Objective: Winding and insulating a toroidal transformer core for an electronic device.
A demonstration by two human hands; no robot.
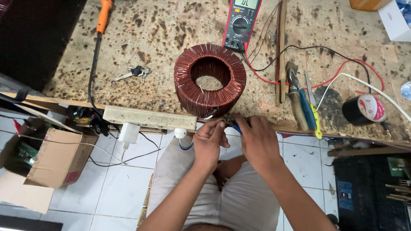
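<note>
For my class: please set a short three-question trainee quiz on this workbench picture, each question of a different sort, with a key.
1. True or false: the copper-wound ring coil stands on the floor tiles.
2. Multiple choice: what lies just left of the coil on the bench? A) a bunch of keys B) a hammer C) a cup
3. Fill the gap: the left hand and right hand meet at the bench's near edge, just in front of the ____.

Key
1. False: it stands on the stained bench top.
2. A
3. coil; the right hand grips a blue-handled tool, whose tip is hidden.
</note>
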